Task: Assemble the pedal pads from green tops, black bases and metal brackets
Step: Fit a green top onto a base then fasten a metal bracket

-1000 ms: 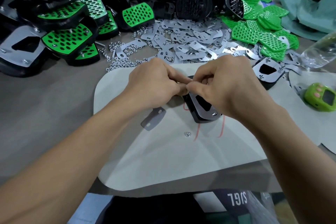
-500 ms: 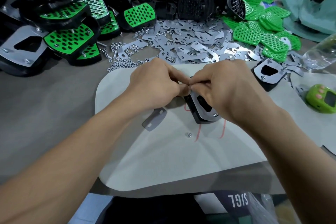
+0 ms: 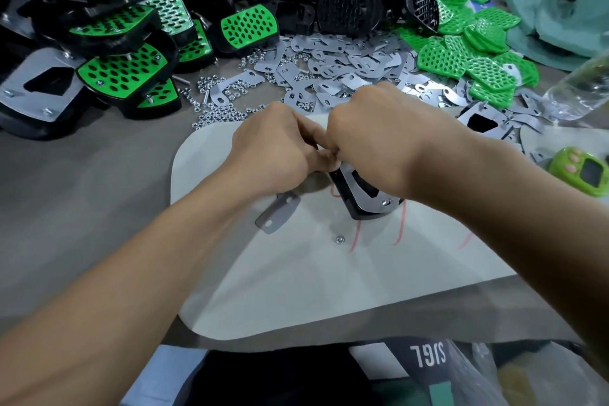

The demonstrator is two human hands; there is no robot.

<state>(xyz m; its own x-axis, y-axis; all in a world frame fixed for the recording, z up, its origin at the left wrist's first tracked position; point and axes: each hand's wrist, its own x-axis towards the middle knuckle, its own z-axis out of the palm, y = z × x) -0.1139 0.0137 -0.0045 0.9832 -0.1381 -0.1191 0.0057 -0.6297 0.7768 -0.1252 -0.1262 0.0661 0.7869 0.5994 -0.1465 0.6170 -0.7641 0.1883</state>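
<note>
A black pedal base with a metal plate on it lies on the white mat, mostly under my hands. My left hand and my right hand meet fingertip to fingertip at its far left corner, fingers curled and pinching there; what they pinch is hidden. A loose metal bracket lies just below my left hand. A single nut sits on the mat nearer to me.
Finished green-topped pedals are stacked at the far left. Black bases, metal brackets, nuts and green tops are piled beyond the mat. Another plated base, a clear bottle and a green gadget lie right.
Both hands stay pinched together at the pedal's corner. My right hand has rolled over, its knuckles now higher and further left, covering more of the pedal.
</note>
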